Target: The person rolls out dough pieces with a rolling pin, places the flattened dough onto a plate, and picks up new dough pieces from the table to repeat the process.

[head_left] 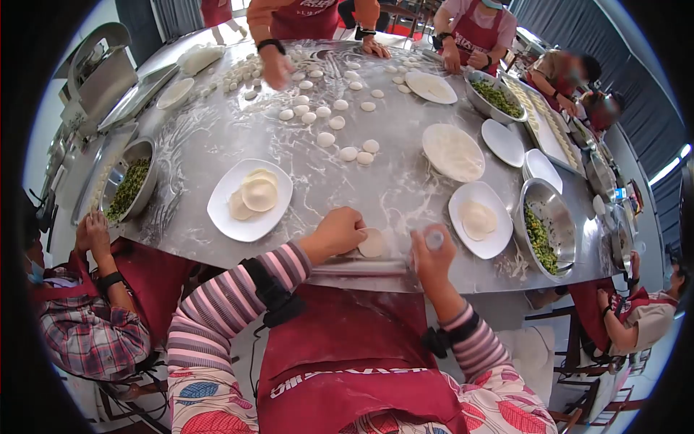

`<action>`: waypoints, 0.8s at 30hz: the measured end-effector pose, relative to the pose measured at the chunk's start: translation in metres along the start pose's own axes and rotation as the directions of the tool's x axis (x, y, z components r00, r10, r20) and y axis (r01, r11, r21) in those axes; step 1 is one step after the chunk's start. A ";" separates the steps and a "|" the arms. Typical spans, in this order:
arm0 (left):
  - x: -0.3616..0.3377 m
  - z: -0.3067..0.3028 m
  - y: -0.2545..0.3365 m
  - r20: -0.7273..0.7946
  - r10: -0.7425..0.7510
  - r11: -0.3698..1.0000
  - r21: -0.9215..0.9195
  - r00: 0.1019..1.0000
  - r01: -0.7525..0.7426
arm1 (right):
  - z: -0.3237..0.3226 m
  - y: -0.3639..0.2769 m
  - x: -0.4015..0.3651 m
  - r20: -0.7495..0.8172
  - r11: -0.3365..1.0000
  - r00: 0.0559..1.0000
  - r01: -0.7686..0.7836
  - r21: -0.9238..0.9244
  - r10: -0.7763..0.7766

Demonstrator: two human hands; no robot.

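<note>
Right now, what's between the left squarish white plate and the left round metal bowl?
Between plate and bowl, only the flour-smeared grey metal tabletop shows, in the head view.

White lettering on near red apron; more on far aprons; none legible

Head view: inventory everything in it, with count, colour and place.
Table: one, grey metal, centre
Small dough pieces: many, off-white, middle and far side
Flat dough disc: one, off-white, at left fingertips
Disc-bearing plates: two, white, flanking the hands
Other plates: several, white, mostly right
Filling bowls: at least three, metal, green contents, left and right
Trays: several, pale or metallic, both sides
Machine: one, grey, far left
Co-workers: several, dark-red aprons, around table
Left hand: one, bare, beside disc
Right hand: one, bare, near edge; grip unclear
</note>
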State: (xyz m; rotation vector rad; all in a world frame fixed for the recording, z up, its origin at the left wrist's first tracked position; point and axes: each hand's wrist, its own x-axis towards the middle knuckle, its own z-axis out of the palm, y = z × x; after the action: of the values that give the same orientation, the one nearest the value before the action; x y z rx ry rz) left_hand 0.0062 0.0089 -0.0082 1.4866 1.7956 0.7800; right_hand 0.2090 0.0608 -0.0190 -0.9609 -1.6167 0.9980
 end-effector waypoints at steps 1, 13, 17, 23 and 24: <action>0.000 0.001 0.005 -0.004 0.036 0.996 0.086 0.999 -0.035 | 0.007 0.000 0.012 -0.016 0.997 0.998 0.053 -0.054 -0.054; 0.008 -0.004 0.002 0.221 0.087 0.986 0.118 0.971 -0.115 | -0.001 -0.003 -0.003 -0.040 0.985 0.989 0.135 -0.104 -0.139; 0.014 0.002 0.007 0.154 0.139 0.963 0.211 0.978 -0.170 | 0.041 0.000 0.054 -0.112 0.932 0.940 0.295 -0.210 -0.322; 0.019 -0.002 0.005 0.154 0.133 0.946 0.276 0.979 -0.171 | 0.015 -0.017 0.026 -0.042 0.948 0.971 0.218 -0.232 -0.234; 0.019 -0.004 0.001 0.151 0.135 0.967 0.196 0.979 -0.164 | 0.006 -0.007 0.012 -0.049 0.962 0.976 0.198 -0.188 -0.211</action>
State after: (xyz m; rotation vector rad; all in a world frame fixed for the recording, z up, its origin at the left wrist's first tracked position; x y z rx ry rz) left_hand 0.0015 0.0272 -0.0070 1.7846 1.7178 0.5588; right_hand 0.1994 0.0684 -0.0099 -0.9162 -1.7314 0.6780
